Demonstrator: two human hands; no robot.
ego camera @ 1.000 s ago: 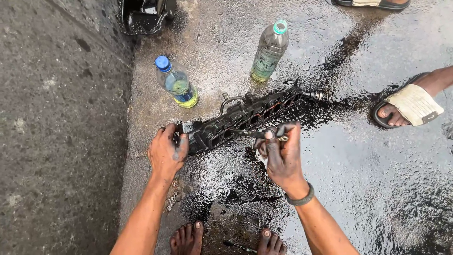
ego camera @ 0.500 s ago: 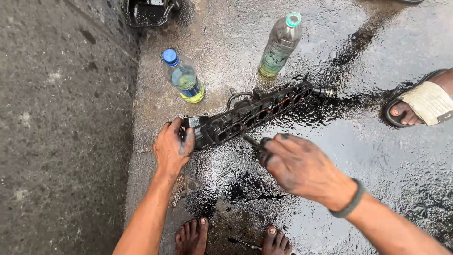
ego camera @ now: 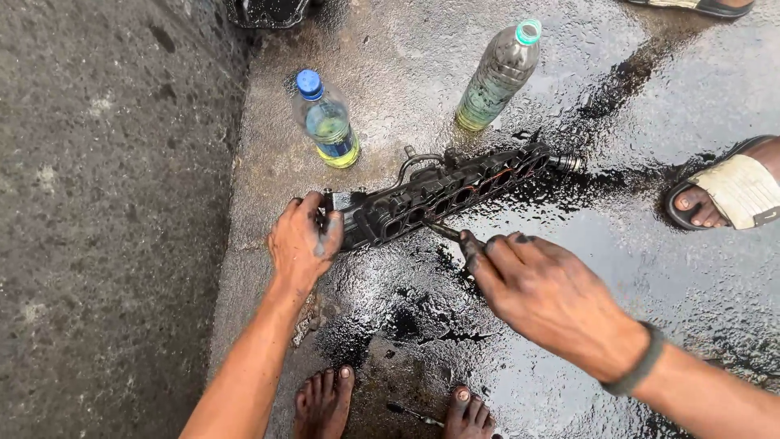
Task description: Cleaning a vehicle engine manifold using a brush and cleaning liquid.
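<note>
Two clear plastic bottles, one blue-capped [ego camera: 327, 122] and one green-capped [ego camera: 497, 77], stood behind the long black ribbed engine part [ego camera: 443, 191]; wet oily concrete [ego camera: 569, 122] between them lay open. A rough grey wall [ego camera: 106, 219] blocked the left.

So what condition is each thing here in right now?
engine part: lying on wet ground, black with grime.
left hand: gripping the part's near end.
right hand: oily, pressing a thin tool to the part.
blue-capped bottle: upright, capped, partly full.
green-capped bottle: upright, capped, mostly empty.
ground: wet, oil-stained.
</note>
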